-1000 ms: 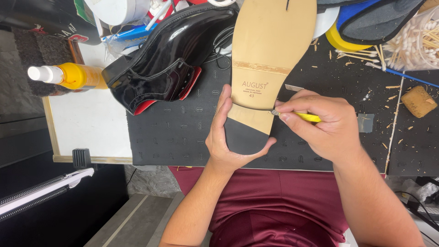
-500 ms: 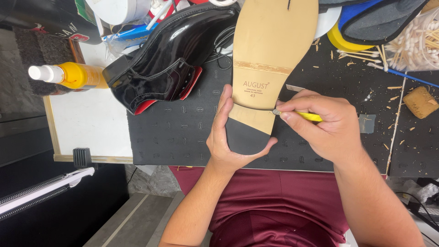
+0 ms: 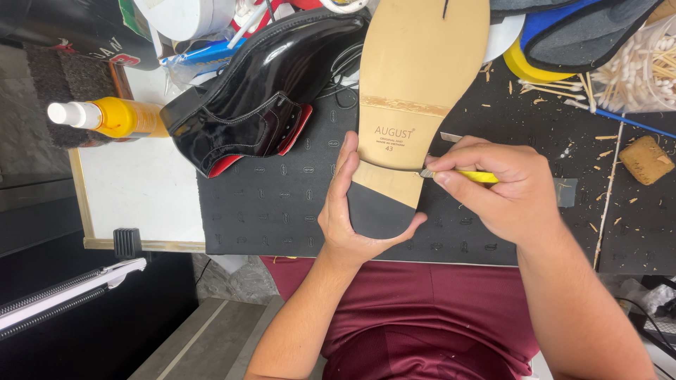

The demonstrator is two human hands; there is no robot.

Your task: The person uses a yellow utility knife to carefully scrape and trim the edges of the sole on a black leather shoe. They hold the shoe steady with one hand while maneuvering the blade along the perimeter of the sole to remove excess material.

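Black rubber mat (image 3: 282,204) covers bench centre. Upturned shoe, tan sole (image 3: 415,77) facing up, lies centre, heel near. Second black glossy shoe (image 3: 260,98) far left on mat. Left hand (image 3: 355,211) cups dark heel (image 3: 377,211), fingers wrapped round. Right hand (image 3: 503,190) clenched on yellow-handled knife (image 3: 468,176), blade at heel edge, forearm angled in from near right.

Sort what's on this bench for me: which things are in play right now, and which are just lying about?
In play:
- tan-soled shoe, heel cupped by left hand
- yellow-handled knife in right hand, blade at the heel edge

Lying about:
- glossy black shoe
- yellow spray bottle
- cotton swabs
- brown sponge block
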